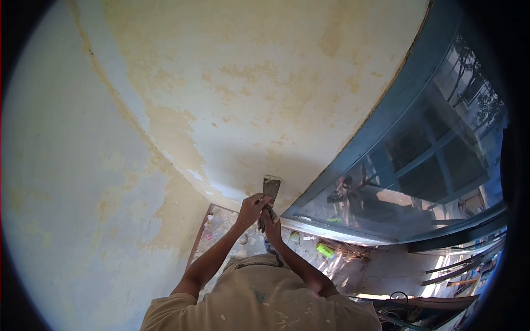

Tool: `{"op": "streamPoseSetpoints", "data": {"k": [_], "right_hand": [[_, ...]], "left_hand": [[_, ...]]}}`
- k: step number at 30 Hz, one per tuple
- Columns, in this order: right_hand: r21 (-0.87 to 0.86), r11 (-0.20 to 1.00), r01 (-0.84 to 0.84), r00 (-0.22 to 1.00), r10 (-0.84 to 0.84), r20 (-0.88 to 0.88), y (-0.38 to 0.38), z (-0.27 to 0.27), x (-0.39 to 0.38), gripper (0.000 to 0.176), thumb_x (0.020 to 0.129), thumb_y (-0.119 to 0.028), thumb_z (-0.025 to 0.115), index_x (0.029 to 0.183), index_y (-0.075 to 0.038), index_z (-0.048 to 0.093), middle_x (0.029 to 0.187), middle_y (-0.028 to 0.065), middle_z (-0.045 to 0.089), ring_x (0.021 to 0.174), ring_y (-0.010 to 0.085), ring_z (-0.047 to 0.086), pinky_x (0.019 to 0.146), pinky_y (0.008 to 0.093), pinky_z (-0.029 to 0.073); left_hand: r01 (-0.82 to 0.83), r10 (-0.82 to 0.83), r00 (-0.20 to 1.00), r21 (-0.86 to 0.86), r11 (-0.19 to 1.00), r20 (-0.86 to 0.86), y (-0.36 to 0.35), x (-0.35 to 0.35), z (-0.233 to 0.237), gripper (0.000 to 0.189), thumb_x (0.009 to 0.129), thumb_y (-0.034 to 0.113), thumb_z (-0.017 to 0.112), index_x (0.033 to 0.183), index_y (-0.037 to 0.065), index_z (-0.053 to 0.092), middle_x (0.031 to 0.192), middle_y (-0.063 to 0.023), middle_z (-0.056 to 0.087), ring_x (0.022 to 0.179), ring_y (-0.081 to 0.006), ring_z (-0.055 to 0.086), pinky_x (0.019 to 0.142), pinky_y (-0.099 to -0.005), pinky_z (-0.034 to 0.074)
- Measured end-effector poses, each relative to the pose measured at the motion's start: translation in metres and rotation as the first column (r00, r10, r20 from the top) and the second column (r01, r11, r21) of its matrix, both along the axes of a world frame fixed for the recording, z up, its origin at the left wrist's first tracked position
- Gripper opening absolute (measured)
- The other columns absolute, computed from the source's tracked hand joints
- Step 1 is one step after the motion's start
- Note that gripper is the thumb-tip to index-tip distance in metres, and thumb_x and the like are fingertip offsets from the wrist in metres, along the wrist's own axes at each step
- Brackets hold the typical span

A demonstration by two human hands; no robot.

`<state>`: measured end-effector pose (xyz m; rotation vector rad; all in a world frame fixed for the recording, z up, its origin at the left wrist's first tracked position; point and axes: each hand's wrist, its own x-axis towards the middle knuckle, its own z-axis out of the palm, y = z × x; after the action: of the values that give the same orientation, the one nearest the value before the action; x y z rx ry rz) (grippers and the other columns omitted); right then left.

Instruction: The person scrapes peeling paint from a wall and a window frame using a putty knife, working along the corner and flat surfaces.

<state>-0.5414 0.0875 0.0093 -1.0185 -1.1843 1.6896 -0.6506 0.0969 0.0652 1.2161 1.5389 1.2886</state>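
A putty knife (271, 188) points away from me, its wide blade caked with pale filler along the tip. My right hand (269, 220) is closed around its handle. Close beside it, my left hand (253, 206) has its fingers bent together at the base of the blade, gripping there. Behind the blade rises a wall (237, 160) with white filler over worn yellowish patches. In this view the blade tip overlaps the wall's lower part, where a soft shadow falls.
A second wall (83, 182) meets the first at a corner on the left. To the right stands a blue-framed window (397, 165) with reflective glass. Below lie a littered floor (221, 220), a bright green packet (324, 250) and a bundle of thin sticks (350, 249).
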Motion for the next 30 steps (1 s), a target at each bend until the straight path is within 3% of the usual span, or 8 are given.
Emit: {"op": "streamPoseSetpoints", "data": {"k": [2,8,11,18,21,24,27,30], "right_hand": [[0.002,0.999,-0.042,0.998,0.042,-0.054,-0.002,0.006,0.005,0.029,0.094,-0.029,0.044,0.098,-0.003,0.054,0.057,-0.0022,0.045,0.044,0.0052,0.041,0.038,0.0207,0.031],[0.035,0.997,-0.064,0.967,0.07,-0.247,0.025,0.16,-0.013,0.029,0.092,-0.034,0.049,0.086,-0.005,0.05,0.056,-0.0021,0.044,0.043,0.0046,0.039,0.038,0.0202,0.028],[0.058,0.993,-0.105,0.94,0.118,-0.32,0.03,0.163,-0.018,0.032,0.091,-0.037,0.05,0.084,-0.006,0.05,0.055,-0.0022,0.043,0.042,0.0045,0.037,0.038,0.0199,0.027],[-0.204,0.97,-0.135,0.973,0.091,-0.21,0.001,0.021,0.011,0.034,0.091,-0.041,0.048,0.082,-0.008,0.05,0.059,-0.0013,0.046,0.044,0.0061,0.039,0.038,0.0211,0.027],[-0.217,0.965,-0.147,0.946,0.074,-0.315,0.011,0.055,0.028,0.037,0.092,-0.043,0.045,0.086,-0.007,0.05,0.061,0.001,0.047,0.046,0.0078,0.041,0.038,0.0215,0.029],[-0.05,0.985,-0.166,0.893,0.129,-0.431,0.03,0.136,0.04,0.041,0.09,-0.047,0.045,0.089,-0.005,0.049,0.061,0.0037,0.049,0.044,0.009,0.041,0.038,0.0212,0.03],[0.094,0.973,-0.213,0.841,0.232,-0.488,0.046,0.202,0.052,0.046,0.086,-0.052,0.047,0.092,-0.006,0.049,0.061,0.0048,0.049,0.044,0.0112,0.042,0.037,0.0228,0.03],[0.081,0.97,-0.229,0.773,0.231,-0.591,0.049,0.206,0.051,0.048,0.085,-0.052,0.049,0.092,-0.005,0.049,0.061,0.0054,0.049,0.038,0.0106,0.037,0.035,0.0214,0.029]], "left_hand": [[-0.007,0.01,0.999,-0.073,0.997,0.036,-0.003,0.002,0.007,0.025,0.087,0.024,0.059,0.082,-0.001,0.061,0.062,0.0005,0.051,0.061,-0.0047,0.043,0.055,-0.0225,0.037],[0.084,-0.118,0.985,0.243,0.966,0.129,0.028,-0.018,0.127,0.025,0.086,0.018,0.06,0.072,-0.001,0.056,0.065,0.0023,0.05,0.062,-0.0037,0.043,0.055,-0.0209,0.037],[0.092,-0.143,0.962,0.219,0.971,0.234,0.028,-0.022,0.16,0.022,0.086,0.016,0.059,0.074,-0.002,0.057,0.067,0.0016,0.051,0.064,-0.0042,0.044,0.057,-0.0218,0.038],[0.135,-0.133,0.991,-0.166,0.977,0.023,0.002,0.0,0.045,0.027,0.085,0.025,0.06,0.077,-0.001,0.061,0.061,-0.0029,0.053,0.06,-0.0066,0.045,0.054,-0.0249,0.039],[0.133,-0.131,0.991,0.154,0.979,-0.026,0.016,0.019,0.048,0.026,0.084,0.021,0.061,0.073,-0.002,0.058,0.058,-0.0015,0.05,0.056,-0.0053,0.042,0.049,-0.024,0.036],[0.184,-0.158,0.982,0.316,0.931,-0.106,0.033,0.028,0.142,0.028,0.084,0.019,0.062,0.067,-0.001,0.054,0.057,0.0013,0.046,0.055,-0.0037,0.038,0.047,-0.0226,0.032],[0.223,-0.258,0.965,0.388,0.894,0.042,0.048,0.035,0.205,0.032,0.086,0.015,0.061,0.061,0.001,0.048,0.057,0.0044,0.042,0.056,-0.0017,0.038,0.047,-0.0201,0.032],[0.227,-0.293,0.946,0.366,0.902,0.138,0.05,0.039,0.22,0.026,0.087,0.015,0.06,0.068,-0.001,0.055,0.061,0.0023,0.049,0.061,-0.0028,0.048,0.052,-0.0201,0.04]]}}
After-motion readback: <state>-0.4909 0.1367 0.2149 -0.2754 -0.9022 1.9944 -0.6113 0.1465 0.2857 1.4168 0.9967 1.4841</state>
